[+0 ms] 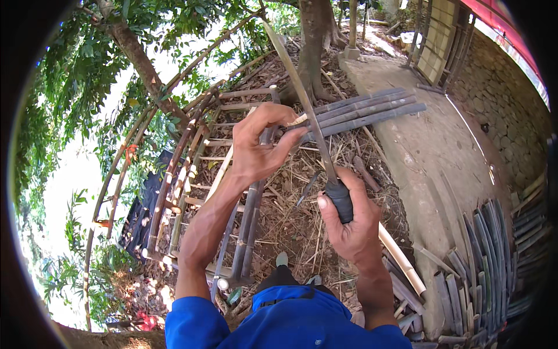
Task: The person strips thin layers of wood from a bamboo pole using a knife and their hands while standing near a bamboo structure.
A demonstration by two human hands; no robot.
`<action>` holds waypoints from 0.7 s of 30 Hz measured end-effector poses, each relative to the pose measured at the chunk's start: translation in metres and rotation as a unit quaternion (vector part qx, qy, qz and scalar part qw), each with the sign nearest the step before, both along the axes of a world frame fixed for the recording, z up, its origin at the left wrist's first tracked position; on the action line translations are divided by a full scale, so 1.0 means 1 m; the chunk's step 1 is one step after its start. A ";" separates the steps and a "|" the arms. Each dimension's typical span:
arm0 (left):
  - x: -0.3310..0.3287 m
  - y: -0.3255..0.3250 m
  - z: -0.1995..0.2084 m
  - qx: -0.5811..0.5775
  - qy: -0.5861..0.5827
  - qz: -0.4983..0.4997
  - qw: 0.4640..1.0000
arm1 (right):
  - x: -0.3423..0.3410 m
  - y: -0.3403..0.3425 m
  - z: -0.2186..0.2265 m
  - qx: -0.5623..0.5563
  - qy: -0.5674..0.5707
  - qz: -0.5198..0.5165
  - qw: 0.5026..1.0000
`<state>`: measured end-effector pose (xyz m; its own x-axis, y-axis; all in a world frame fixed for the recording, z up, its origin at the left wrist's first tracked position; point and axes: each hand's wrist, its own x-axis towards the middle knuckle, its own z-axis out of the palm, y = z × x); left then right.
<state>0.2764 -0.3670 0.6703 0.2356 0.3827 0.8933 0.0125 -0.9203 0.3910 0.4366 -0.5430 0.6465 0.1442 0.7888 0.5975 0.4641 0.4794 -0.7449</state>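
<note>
My right hand is wrapped around the black-bound handle of a long machete. Its slightly curved blade points up and away, crossing in front of several dark bamboo poles. Left of the blade, my left hand is raised with fingers curled and thumb apart in a C shape. Nothing shows held in it. The near ends of the poles lie just behind its fingertips, one with a pale cut end; contact between them cannot be made out.
A bamboo frame with rungs stands on the left. Split bamboo pieces are piled at the lower right beside a concrete path. A pale bamboo length lies near my right forearm. A tree trunk rises ahead.
</note>
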 end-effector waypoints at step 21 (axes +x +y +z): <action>-0.004 0.000 0.004 0.009 0.013 -0.002 1.000 | 0.000 0.008 0.002 0.033 -0.025 0.027 0.999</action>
<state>0.2725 -0.3674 0.6742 0.2604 0.3660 0.8934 0.0198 -0.9272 0.3741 0.4366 -0.5350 0.6488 0.0722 0.7533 0.6537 0.4718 0.5517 -0.6878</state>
